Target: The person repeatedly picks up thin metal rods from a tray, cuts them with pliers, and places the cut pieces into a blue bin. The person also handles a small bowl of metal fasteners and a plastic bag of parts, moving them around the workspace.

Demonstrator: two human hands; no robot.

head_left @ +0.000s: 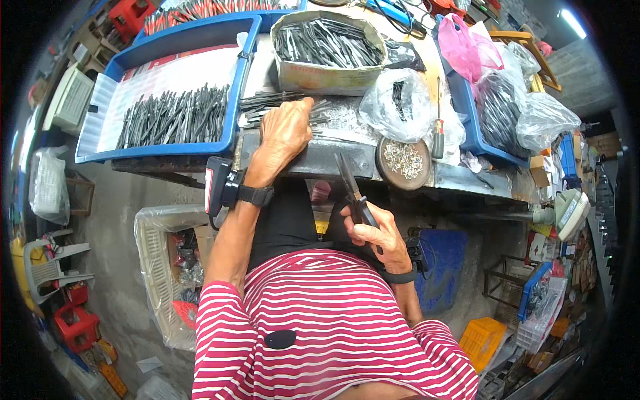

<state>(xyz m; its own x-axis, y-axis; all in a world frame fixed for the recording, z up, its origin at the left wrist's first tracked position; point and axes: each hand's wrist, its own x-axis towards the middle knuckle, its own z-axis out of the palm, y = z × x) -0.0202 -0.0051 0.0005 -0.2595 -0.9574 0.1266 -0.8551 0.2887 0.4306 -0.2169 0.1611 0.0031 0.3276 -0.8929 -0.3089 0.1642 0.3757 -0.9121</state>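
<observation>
A red shirt with white stripes [313, 307] is closest. In front of it is the right hand [380, 233], with a black strap [400, 275] around its wrist. Its fingers are curled tightly around a long black tool like scissors, with two thin dark blades [354, 190]. The tool is tilted, and its tips point up toward the edge of the grey surface [310, 159].

The left hand [287, 127] reaches farther, over that edge. Its fingers are bent down at a loose pile of thin dark metal pieces [257, 117]. I can't tell if they are grasping one.

To the right sits a round brown dish [404, 183] with tiny silver bits inside. Just beside it lies a screwdriver with a red and black handle [438, 137]. A clear plastic bag [377, 113] with dark pieces in it is near them.

On the left, a blue plastic tray [160, 153] holds lots of black pieces in a row. Behind the pile, a big whitish tub [327, 81] is full of dark pieces. A bright pink plastic bag [467, 50] is at the far right.
</observation>
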